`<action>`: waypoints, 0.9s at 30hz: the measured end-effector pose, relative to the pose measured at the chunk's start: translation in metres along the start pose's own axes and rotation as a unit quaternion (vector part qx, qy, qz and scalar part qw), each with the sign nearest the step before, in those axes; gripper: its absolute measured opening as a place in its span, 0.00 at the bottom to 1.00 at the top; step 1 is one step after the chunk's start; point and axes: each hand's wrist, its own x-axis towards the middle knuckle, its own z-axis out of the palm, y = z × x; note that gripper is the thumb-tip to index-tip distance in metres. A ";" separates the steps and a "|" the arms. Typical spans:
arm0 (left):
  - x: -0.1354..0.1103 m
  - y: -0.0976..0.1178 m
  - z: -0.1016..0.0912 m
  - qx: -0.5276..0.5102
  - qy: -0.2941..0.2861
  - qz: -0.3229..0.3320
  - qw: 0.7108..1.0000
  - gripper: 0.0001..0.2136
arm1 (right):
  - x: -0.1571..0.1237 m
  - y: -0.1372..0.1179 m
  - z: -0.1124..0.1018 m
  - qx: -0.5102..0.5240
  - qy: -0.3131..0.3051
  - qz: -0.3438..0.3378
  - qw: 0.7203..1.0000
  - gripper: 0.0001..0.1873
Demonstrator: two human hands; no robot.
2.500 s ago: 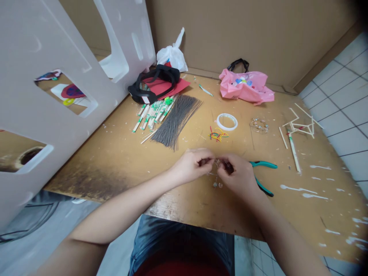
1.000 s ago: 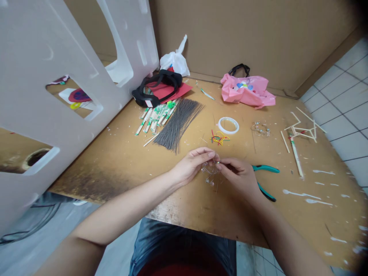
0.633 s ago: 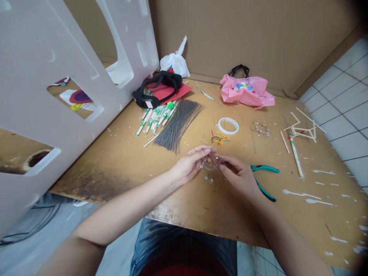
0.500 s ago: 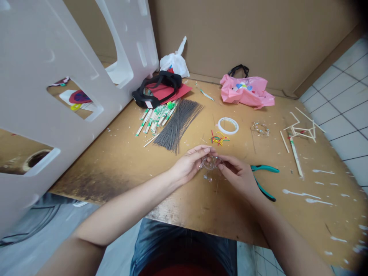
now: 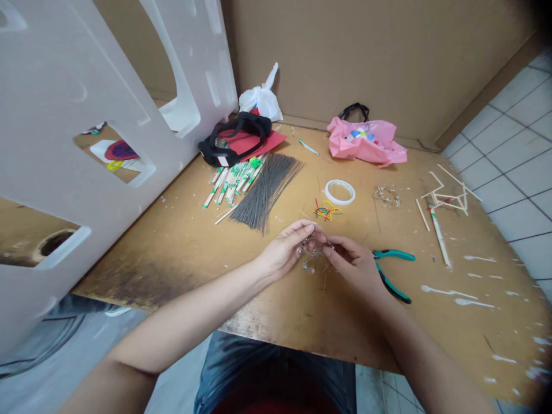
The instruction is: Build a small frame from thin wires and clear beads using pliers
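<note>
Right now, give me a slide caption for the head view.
Left hand and right hand hold beaded wirework near teal-handled pliers and a white tape roll.

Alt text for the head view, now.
A person's left hand and right hand hold a clear-beaded thin wire loop over a scuffed brown table. Teal-handled pliers lie beside the right hand; a bundle of straight grey wires lies beyond the left.

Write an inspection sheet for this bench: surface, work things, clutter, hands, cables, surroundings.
Surface: brown tabletop, dark stain left, white smears right.
Work things: beaded wire piece, teal-handled pliers to its right.
Clutter: dark wire bundle, wrapped sticks, tape roll, pink bag.
Hands: left hand and right hand, both holding the beaded wire piece.
Cables: dark curved lines, lower left, too blurred to identify.
Surroundings: white panel left, brown panel behind, tiles right.
</note>
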 end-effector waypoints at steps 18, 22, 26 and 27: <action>-0.003 0.001 0.000 0.007 -0.025 0.008 1.000 0.09 | -0.001 0.000 0.002 -0.046 0.032 -0.069 0.996 0.06; -0.004 0.002 0.000 0.029 -0.039 0.020 0.999 0.08 | 0.000 -0.003 0.002 -0.060 0.030 -0.088 0.994 0.05; -0.004 0.001 0.000 0.037 -0.038 0.022 0.998 0.09 | -0.001 -0.004 0.001 -0.063 0.023 -0.097 0.993 0.04; -0.004 0.001 0.000 0.035 -0.037 0.022 0.998 0.09 | -0.001 -0.003 0.001 -0.064 0.022 -0.096 0.993 0.05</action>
